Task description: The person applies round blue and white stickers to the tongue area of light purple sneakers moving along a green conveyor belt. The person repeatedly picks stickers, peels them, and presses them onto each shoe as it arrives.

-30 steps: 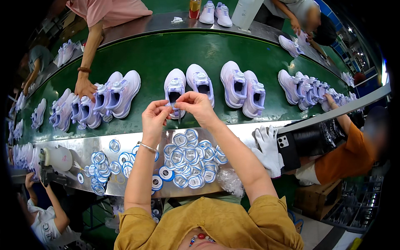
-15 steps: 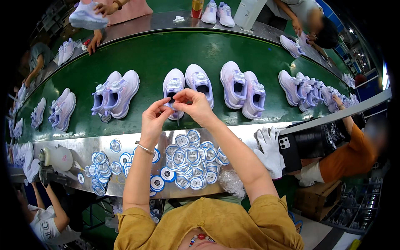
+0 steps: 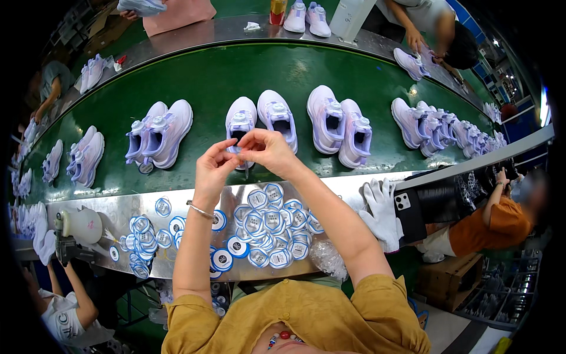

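Note:
My left hand (image 3: 216,162) and my right hand (image 3: 268,152) meet over the near edge of the green belt, fingertips pinched together. Whatever is between them is too small to make out; a thin greyish strip shows just below. Right behind my fingers stands a white and lavender sneaker (image 3: 240,112), its heel partly covered by them. Its mate (image 3: 277,118) is beside it on the right. Under my forearms, on the metal ledge, lies a heap of round white tags with blue rims (image 3: 272,221).
More sneaker pairs stand along the green belt (image 3: 236,71), left (image 3: 171,133) and right (image 3: 327,118). On the ledge are a white glove (image 3: 380,215), a black phone (image 3: 410,209), crumpled clear plastic (image 3: 329,258) and a white container (image 3: 85,224). Other people work around the belt.
The nearby sneakers have shifted slightly left. My hands stay together, moved a little left. Across the belt, a person's hands and held shoe have moved up and left. The orange-clad person's arm has withdrawn from the shoes.

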{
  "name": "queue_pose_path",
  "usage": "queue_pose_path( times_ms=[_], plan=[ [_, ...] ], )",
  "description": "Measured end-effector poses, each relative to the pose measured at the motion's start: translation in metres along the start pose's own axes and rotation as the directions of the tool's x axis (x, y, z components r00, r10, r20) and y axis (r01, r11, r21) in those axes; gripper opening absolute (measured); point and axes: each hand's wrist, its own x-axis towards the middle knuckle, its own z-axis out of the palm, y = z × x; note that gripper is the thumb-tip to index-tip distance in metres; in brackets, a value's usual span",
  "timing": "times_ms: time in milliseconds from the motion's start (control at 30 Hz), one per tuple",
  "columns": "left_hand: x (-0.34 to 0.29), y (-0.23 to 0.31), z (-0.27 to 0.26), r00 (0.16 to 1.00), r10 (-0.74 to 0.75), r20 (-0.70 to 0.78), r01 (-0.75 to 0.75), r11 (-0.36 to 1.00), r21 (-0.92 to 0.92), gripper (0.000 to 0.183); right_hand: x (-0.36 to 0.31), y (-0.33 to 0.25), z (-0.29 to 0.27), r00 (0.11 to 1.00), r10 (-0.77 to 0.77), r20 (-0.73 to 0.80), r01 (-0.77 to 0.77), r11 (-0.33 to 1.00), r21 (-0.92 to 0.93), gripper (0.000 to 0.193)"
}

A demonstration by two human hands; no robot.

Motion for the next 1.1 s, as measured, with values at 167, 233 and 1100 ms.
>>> queue_pose_path(
  times_ms=[167,233,1100],
  plan=[
    [0.001,0.001,0.000,1.000,-0.027,-0.005,0.027,1.000,-0.008,0.041,0.001,0.008,0.000,0.999,-0.012,0.036,0.012,1.000,0.008,0.017],
    [0.000,0.003,-0.004,1.000,-0.008,0.001,0.008,1.000,-0.027,0.042,0.003,0.003,-0.002,1.000,-0.004,-0.011,0.005,0.999,0.044,0.018],
    [-0.001,0.004,-0.009,1.000,-0.013,-0.014,0.012,0.999,-0.043,0.043,0.004,0.000,-0.001,0.999,0.035,0.002,-0.035,0.997,0.068,0.020]
  ],
)
